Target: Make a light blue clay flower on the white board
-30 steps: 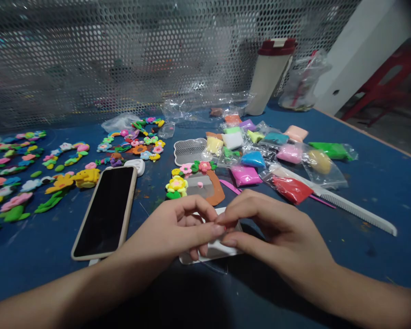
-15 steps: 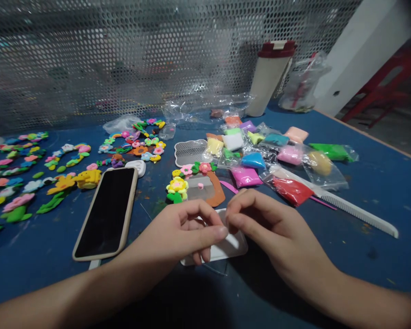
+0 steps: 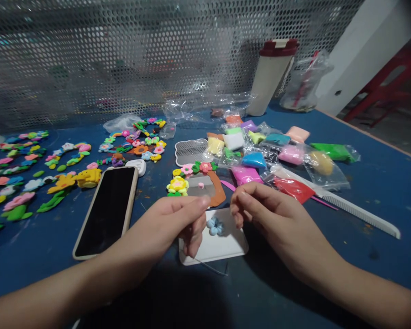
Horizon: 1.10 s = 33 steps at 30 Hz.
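— Blue worktop looks crowded. What's finished?
— Rows of clay flowers lie at my ten o'clock, and a pale blue clay flower sits on the white plastic plate at twelve.
— Your hands?
— My left hand and right hand are half-closed just beside it, fingertips pinched; I can't tell if they hold anything tiny.
— What's left?
— Bagged modelling clay at one o'clock.

A craft workspace: bagged modelling clay on a paint-flecked blue table by a perforated metal screen.
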### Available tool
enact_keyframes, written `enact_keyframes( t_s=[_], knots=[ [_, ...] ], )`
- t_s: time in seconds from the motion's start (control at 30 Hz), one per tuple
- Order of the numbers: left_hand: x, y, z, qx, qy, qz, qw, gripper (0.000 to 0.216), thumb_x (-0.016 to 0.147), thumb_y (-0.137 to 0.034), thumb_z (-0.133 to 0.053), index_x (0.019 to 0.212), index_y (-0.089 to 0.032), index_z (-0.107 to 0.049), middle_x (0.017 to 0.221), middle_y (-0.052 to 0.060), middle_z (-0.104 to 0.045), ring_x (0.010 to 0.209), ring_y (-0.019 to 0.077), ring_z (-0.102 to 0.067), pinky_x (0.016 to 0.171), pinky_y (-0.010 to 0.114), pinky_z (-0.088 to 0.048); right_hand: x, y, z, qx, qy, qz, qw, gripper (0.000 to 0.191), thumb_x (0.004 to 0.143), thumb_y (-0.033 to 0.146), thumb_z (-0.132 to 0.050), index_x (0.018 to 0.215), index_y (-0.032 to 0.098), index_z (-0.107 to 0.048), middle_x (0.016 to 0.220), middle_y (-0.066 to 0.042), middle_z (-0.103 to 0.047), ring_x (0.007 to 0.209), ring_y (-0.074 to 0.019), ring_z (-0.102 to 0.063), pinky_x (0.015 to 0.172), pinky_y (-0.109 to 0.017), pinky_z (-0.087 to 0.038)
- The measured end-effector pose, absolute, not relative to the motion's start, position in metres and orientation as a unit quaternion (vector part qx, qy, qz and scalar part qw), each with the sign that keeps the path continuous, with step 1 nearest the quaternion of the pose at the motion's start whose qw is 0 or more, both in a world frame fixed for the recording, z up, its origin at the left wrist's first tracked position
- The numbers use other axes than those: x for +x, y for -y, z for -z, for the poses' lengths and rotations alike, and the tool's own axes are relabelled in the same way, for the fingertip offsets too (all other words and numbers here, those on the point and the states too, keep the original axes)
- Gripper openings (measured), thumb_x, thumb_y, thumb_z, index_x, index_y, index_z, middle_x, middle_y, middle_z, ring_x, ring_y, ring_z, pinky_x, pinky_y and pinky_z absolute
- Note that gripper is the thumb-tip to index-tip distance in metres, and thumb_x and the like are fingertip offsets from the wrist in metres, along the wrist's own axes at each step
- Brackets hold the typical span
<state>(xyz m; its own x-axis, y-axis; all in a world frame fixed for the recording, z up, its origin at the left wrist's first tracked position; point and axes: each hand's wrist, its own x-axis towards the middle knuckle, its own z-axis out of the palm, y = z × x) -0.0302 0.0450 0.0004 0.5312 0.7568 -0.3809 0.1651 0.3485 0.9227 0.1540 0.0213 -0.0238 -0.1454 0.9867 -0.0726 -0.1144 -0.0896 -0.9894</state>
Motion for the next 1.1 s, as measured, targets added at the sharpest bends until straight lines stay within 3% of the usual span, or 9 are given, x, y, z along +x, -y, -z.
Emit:
enact_keyframes(
  t_s=[0.17, 0.37, 0.5, 0.63, 0.8, 0.97, 1.1],
  knots=[
    [-0.0321, -0.0504, -0.0097, 0.550, -0.458, -0.204, 0.669, 0.020, 0.079, -0.034, -0.065, 0.071, -0.016, -0.061, 0.050, -0.004, -0.054, 0.048, 0.0087, -0.049, 0.049, 0.018, -0.039, 0.1572, -0.0223, 0.0239, -0.461, 0.486, -0.579, 0.465, 0.016, 0.084, 0.031, -0.062, 0.076, 0.018, -0.058, 0.063, 0.004, -0.056, 0.058, -0.0081, -0.053, 0.054, -0.018, -0.043],
    [-0.0322, -0.0522, -0.0086, 0.566, -0.459, -0.221, 0.648, 0.020, 0.083, -0.034, -0.060, 0.074, -0.016, -0.064, 0.049, -0.004, -0.054, 0.048, 0.0079, -0.049, 0.049, 0.017, -0.040, 0.1593, -0.0215, 0.0236, -0.451, 0.473, -0.601, 0.460, 0.018, 0.085, 0.035, -0.062, 0.077, 0.019, -0.061, 0.065, 0.003, -0.060, 0.060, -0.0081, -0.055, 0.057, -0.018, -0.044],
    [-0.0321, -0.0521, -0.0091, 0.589, -0.464, -0.209, 0.628, 0.014, 0.076, -0.028, -0.066, 0.070, -0.017, -0.063, 0.053, -0.006, -0.052, 0.046, 0.0060, -0.046, 0.046, 0.015, -0.036, 0.1597, -0.0210, 0.0234, -0.449, 0.475, -0.611, 0.447, 0.014, 0.082, 0.031, -0.067, 0.076, 0.019, -0.062, 0.063, 0.003, -0.060, 0.061, -0.0078, -0.055, 0.059, -0.018, -0.042],
    [-0.0319, -0.0508, -0.0121, 0.717, -0.440, -0.173, 0.512, 0.010, 0.076, -0.019, -0.063, 0.066, -0.018, -0.067, 0.063, -0.004, -0.061, 0.056, 0.0070, -0.051, 0.051, 0.016, -0.036, 0.1587, -0.0223, 0.0244, -0.413, 0.424, -0.670, 0.447, 0.016, 0.085, 0.033, -0.063, 0.078, 0.018, -0.063, 0.063, 0.003, -0.061, 0.060, -0.0072, -0.056, 0.058, -0.018, -0.042],
    [-0.0326, -0.0481, -0.0072, 0.819, -0.382, -0.124, 0.411, 0.014, 0.082, -0.017, -0.059, 0.081, -0.022, -0.072, 0.078, -0.004, -0.070, 0.073, 0.0091, -0.061, 0.067, 0.016, -0.040, 0.1580, -0.0238, 0.0247, -0.361, 0.333, -0.740, 0.459, 0.022, 0.087, 0.030, -0.061, 0.072, 0.014, -0.062, 0.063, 0.002, -0.060, 0.057, -0.0054, -0.055, 0.059, -0.016, -0.044],
    [-0.0312, -0.0485, -0.0059, 0.766, -0.443, -0.124, 0.449, 0.011, 0.079, -0.026, -0.060, 0.079, -0.018, -0.068, 0.064, -0.003, -0.067, 0.053, 0.0095, -0.054, 0.050, 0.017, -0.037, 0.1592, -0.0253, 0.0250, -0.332, 0.299, -0.769, 0.458, 0.026, 0.089, 0.030, -0.058, 0.073, 0.012, -0.066, 0.065, 0.001, -0.062, 0.058, -0.0049, -0.057, 0.060, -0.016, -0.047],
    [-0.0301, -0.0499, -0.0108, 0.761, -0.447, -0.155, 0.443, 0.012, 0.076, -0.024, -0.061, 0.067, -0.017, -0.067, 0.060, -0.002, -0.065, 0.052, 0.0098, -0.052, 0.048, 0.018, -0.035, 0.1593, -0.0272, 0.0263, -0.333, 0.275, -0.775, 0.461, 0.024, 0.088, 0.031, -0.059, 0.080, 0.011, -0.070, 0.063, 0.000, -0.064, 0.057, -0.0047, -0.059, 0.060, -0.016, -0.048]
  ],
)
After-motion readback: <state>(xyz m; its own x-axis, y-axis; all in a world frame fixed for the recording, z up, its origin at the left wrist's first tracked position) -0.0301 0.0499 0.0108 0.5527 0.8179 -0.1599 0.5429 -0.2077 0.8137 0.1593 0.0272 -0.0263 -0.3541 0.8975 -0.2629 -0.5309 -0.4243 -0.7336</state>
